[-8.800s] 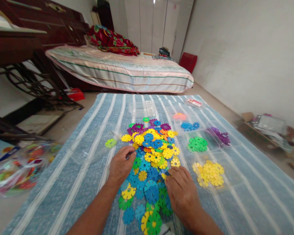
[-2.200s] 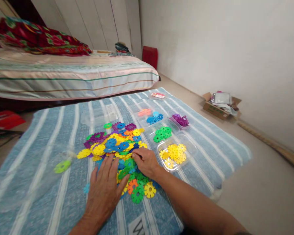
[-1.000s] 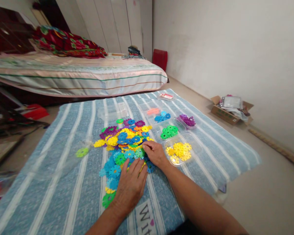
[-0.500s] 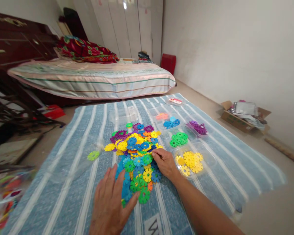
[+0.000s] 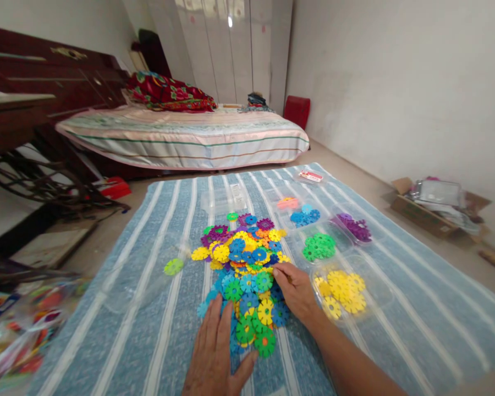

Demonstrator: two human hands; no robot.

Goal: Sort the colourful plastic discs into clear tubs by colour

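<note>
"While the pile of slotted discs (image 5: pixel 243 280) is lying on the striped cloth (image 5: pixel 142 349), what is the left hand (image 5: pixel 214 352) doing?"

"It is lying loose and released, its straight fingers pointing along the pile's near left edge."

"And the right hand (image 5: pixel 299 294)?"

"It is bringing thumb and forefinger together at the pile's right edge; whether it is gripping a disc, I cannot tell."

"What else is sitting around the pile?"

"Yellow discs (image 5: pixel 344 291) are resting to its right, green discs (image 5: pixel 319 247) farther back on that side, and a lime-green disc (image 5: pixel 174 267) is lying to its left."
</note>
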